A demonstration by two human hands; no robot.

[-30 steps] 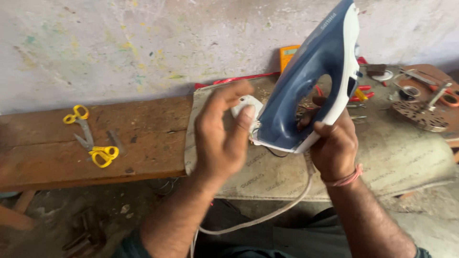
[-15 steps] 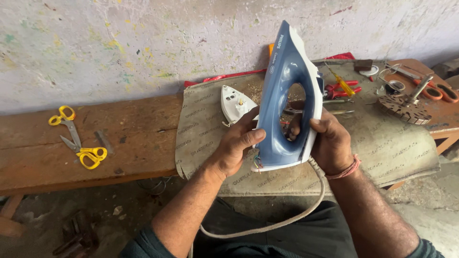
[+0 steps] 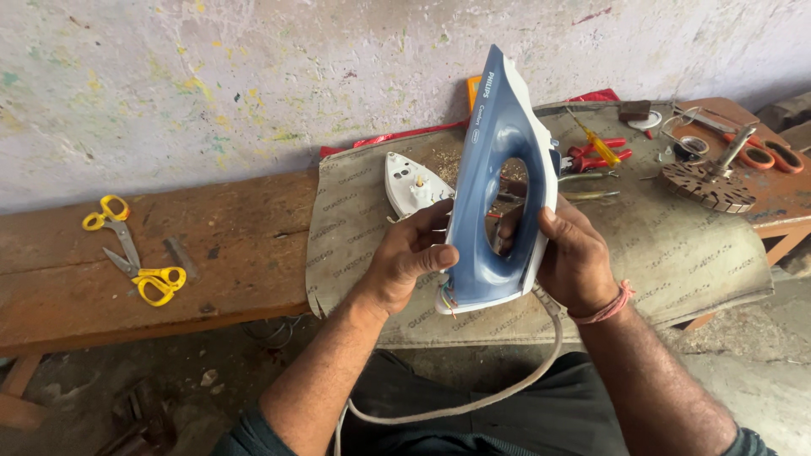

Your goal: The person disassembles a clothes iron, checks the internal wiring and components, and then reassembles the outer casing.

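A blue and white clothes iron body (image 3: 498,152) is held upright, tip pointing up, above a sack cloth (image 3: 676,253) on a wooden bench. My left hand (image 3: 410,257) grips its left lower edge. My right hand (image 3: 574,253) grips the right side, fingers through the handle opening. Coloured wires (image 3: 446,295) stick out of the iron's bottom, and a white cord (image 3: 473,397) loops down from it over my lap. A white iron-shaped plate (image 3: 414,187) lies flat on the cloth just behind my left hand.
Two yellow-handled scissors (image 3: 135,253) lie on the bare wooden bench (image 3: 236,245) at left. Red-handled pliers (image 3: 596,156), a yellow screwdriver, orange-handled scissors (image 3: 769,154) and a round toothed metal part (image 3: 705,181) lie at right. A stained wall stands behind.
The iron has swung from tilted right to upright in front of me. My left hand moved off the white plate onto the iron's left edge; the plate stays on the cloth.
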